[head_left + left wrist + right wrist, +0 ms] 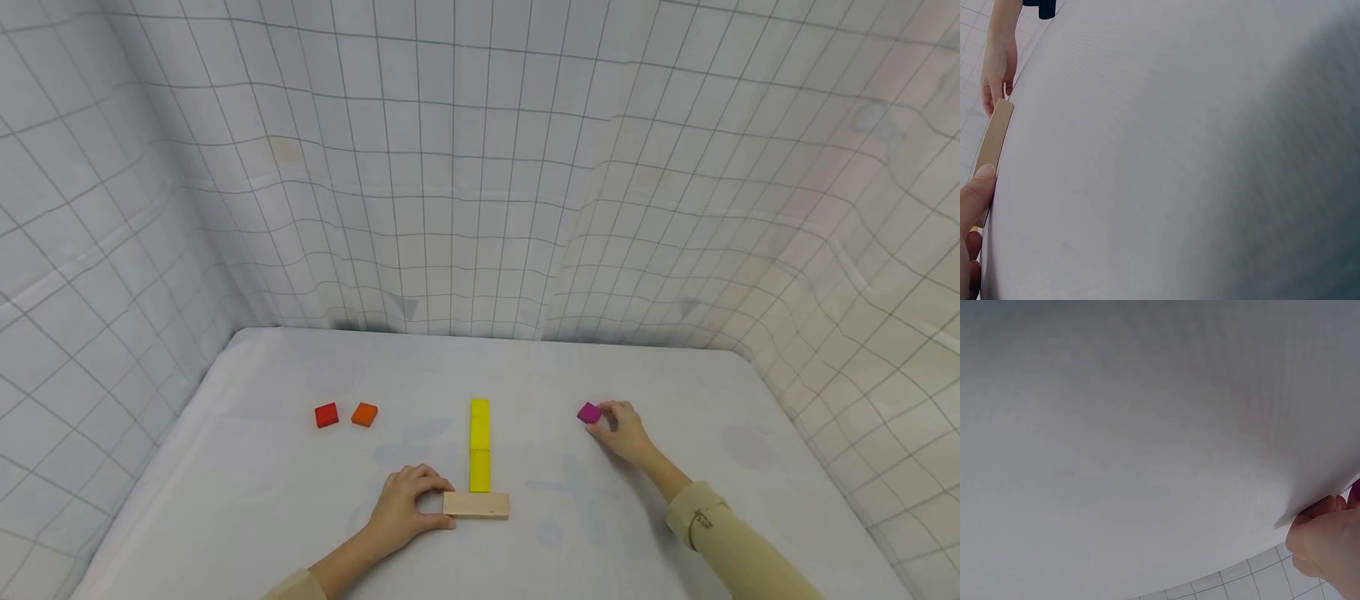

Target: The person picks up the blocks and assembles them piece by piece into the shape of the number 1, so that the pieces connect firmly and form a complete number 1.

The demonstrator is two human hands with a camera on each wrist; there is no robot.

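Observation:
A plain wooden block point(476, 506) lies crosswise at the near end of two yellow blocks point(480, 446) set in a line. My left hand point(405, 508) pinches the wooden block's left end between thumb and fingers. In the left wrist view, the thumb point(980, 187) presses along the side of the wooden block point(996, 134). Off to the right, my right hand point(622, 432) pinches a small purple block point(589, 413) with its thumb and fingertips. Only a sliver of purple shows beside the right hand point(1325, 540) in the right wrist view.
A red block point(326, 415) and an orange block point(364, 415) lie side by side on the left of the white-covered table point(285, 467). Grid-patterned curtains point(480, 167) rise behind the table and along both sides.

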